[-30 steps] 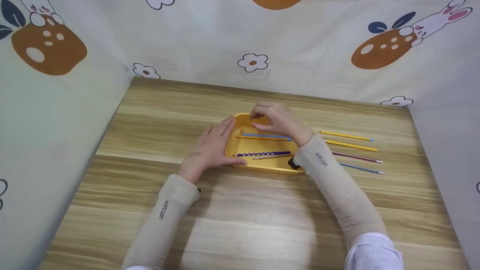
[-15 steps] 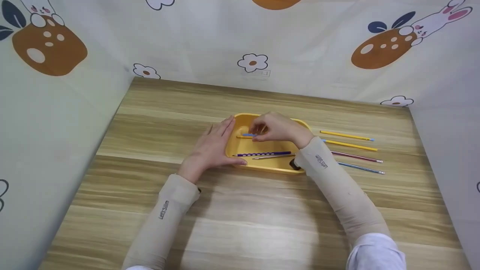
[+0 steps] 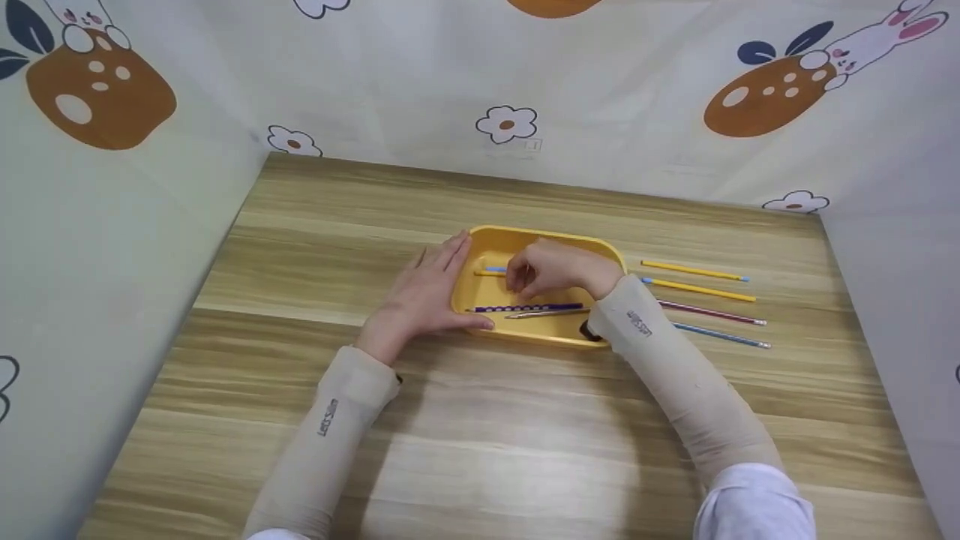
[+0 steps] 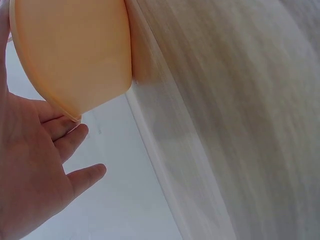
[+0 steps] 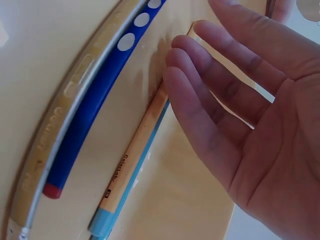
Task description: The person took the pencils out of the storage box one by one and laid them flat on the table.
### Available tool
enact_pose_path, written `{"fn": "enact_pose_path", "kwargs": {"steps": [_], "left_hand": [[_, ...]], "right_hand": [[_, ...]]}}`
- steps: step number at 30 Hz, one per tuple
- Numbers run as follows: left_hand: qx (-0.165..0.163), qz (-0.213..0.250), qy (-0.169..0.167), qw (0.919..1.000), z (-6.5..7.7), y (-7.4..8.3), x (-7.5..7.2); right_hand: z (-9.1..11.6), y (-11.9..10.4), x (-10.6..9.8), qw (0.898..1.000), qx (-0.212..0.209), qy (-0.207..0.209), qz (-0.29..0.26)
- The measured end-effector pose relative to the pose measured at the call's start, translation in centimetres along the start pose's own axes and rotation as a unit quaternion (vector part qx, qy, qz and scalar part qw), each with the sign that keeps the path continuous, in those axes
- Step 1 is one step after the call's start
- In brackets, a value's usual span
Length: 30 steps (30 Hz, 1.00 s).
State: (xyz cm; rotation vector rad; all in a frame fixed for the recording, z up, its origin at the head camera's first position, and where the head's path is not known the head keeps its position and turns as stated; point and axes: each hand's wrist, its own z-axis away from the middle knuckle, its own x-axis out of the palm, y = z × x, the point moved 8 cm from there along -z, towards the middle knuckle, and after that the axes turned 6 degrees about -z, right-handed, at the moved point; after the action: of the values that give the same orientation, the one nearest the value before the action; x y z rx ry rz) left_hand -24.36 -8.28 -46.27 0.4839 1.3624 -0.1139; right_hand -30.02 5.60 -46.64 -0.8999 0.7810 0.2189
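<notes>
My left hand (image 3: 420,296) rests straight fingers against the left end of a yellow tray (image 3: 525,231), thumb along its near rim. In the left wrist view some fingertips touch the tray's edge. My right hand (image 3: 559,266) reaches down inside the tray, with loosely bent fingers and the thumb apart from them. Under it lies a yellow pencil (image 5: 132,160) with a light blue end, beside a blue pencil (image 3: 495,268); the right hand hides much of both. Fingertips are right at the yellow pencil. Nearer me in the tray lie a dark blue dotted pencil (image 5: 95,110) and a gold pencil (image 5: 60,110).
Right of the tray, two yellow pencils (image 3: 697,289), a dark red pencil (image 3: 712,312) and a blue-grey pencil (image 3: 724,335) lie roughly parallel on the wooden table (image 3: 495,435). A patterned cloth (image 3: 390,82) walls the back and sides.
My right hand has lowered from over the tray's far side to the pair of pencils, then shifted slightly toward me, its fingers first closing in around them. The left hand stays at the tray's end.
</notes>
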Motion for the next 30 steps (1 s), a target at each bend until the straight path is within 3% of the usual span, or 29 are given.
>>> {"fn": "enact_pose_path", "kwargs": {"steps": [10, 18, 30], "left_hand": [[0.000, -0.003, 0.001, 1.0000, 0.1, 0.0, 0.0], [0.007, -0.015, 0.001, 0.9999, 0.0, 0.0, 0.1], [0.004, -0.017, -0.005, 0.9998, 0.0, 0.0, 0.2]], "right_hand": [[0.1, 0.6, 1.0, 0.999, 0.034, -0.031, 0.017], [0.3, 0.8, 1.2, 0.995, 0.063, -0.029, 0.066], [0.1, 1.2, 1.3, 0.994, 0.079, -0.028, 0.073]]}}
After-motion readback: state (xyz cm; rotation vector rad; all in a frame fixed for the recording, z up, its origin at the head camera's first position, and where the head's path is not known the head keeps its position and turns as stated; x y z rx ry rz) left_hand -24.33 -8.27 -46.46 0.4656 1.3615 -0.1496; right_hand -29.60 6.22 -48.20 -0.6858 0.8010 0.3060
